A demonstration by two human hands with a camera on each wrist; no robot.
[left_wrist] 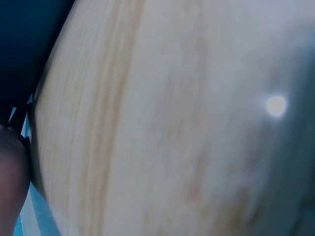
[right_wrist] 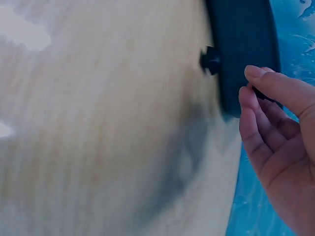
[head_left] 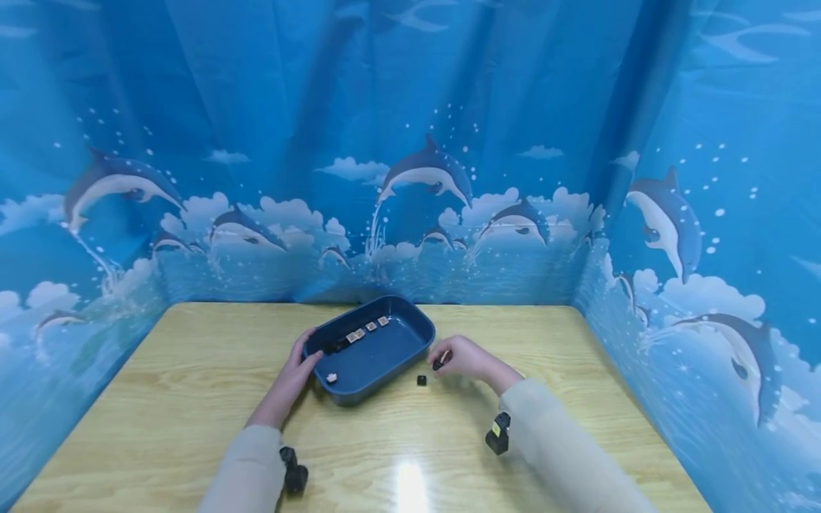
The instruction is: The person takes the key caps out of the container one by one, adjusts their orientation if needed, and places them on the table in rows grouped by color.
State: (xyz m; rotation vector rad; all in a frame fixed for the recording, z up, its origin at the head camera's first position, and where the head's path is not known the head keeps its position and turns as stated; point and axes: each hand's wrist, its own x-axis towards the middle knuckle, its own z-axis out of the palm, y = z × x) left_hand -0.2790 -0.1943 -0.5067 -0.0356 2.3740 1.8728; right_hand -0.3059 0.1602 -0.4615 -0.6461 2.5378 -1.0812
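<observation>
A dark blue rectangular tray [head_left: 385, 354] with rounded corners lies slanted on the table. My left hand [head_left: 300, 367] grips its left end, thumb over the rim; the left wrist view shows just an edge of that hand [left_wrist: 12, 179]. My right hand [head_left: 467, 358] is off the tray's right side, thumb and fingertips pinching a small black piece [head_left: 438, 364] that the fingers partly hide. Just left of it, a second small black block-like piece [head_left: 421, 380] lies on the table. Inside the tray, black pieces [head_left: 336, 346] and several pale square pieces [head_left: 370, 326] form a row.
One white piece [head_left: 331, 377] lies apart at the tray's near left corner. The wood-grain table [head_left: 551, 335] is bordered by a blue dolphin-print curtain [head_left: 410, 92] behind and at both sides. Small black devices [head_left: 498, 433] are worn on both wrists.
</observation>
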